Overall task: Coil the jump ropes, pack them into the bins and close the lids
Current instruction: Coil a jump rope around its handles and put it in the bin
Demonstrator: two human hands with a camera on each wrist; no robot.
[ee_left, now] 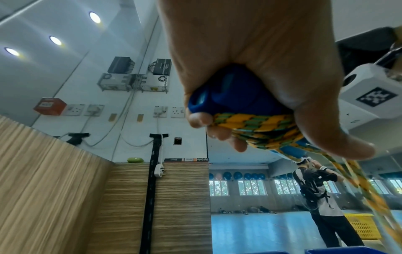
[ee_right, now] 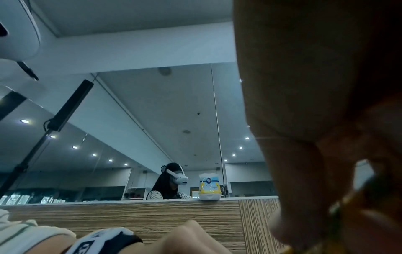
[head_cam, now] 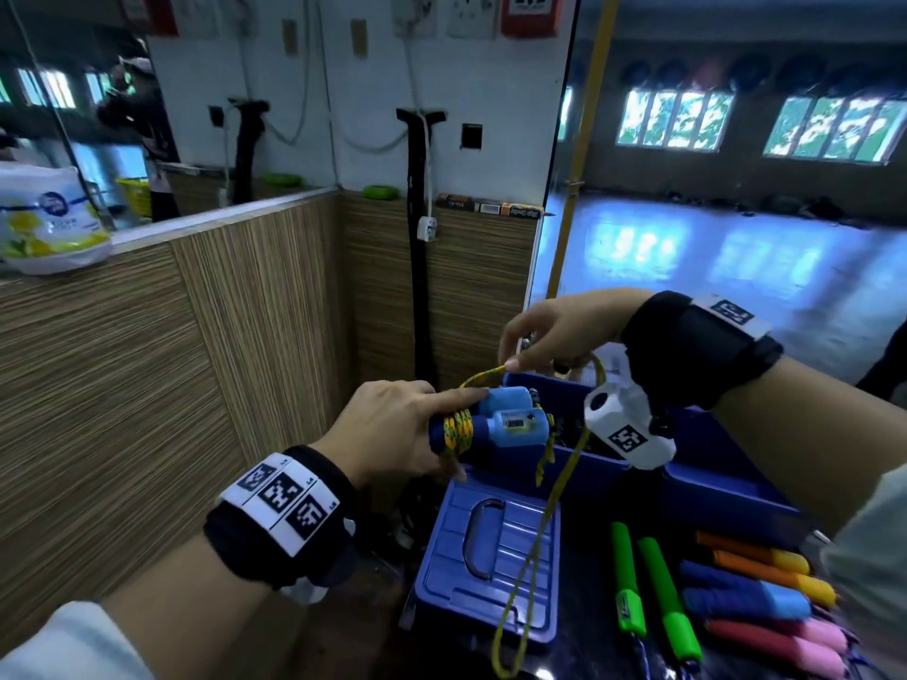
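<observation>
Head view: our left hand (head_cam: 392, 429) grips the paired blue foam handles (head_cam: 510, 419), coils bunched under its fingers; our right hand (head_cam: 549, 331) pinches the yellow-green braided rope (head_cam: 540, 532) above them. Mid-wrap, we reckon; next comes winding in the slack dangling below.

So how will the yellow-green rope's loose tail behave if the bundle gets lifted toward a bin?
Probably floppy: the yellow-green rope sags in a long loop over the closed bin lid. It may drag or snag there. The turns the left hand grips look likely to hold.
</observation>
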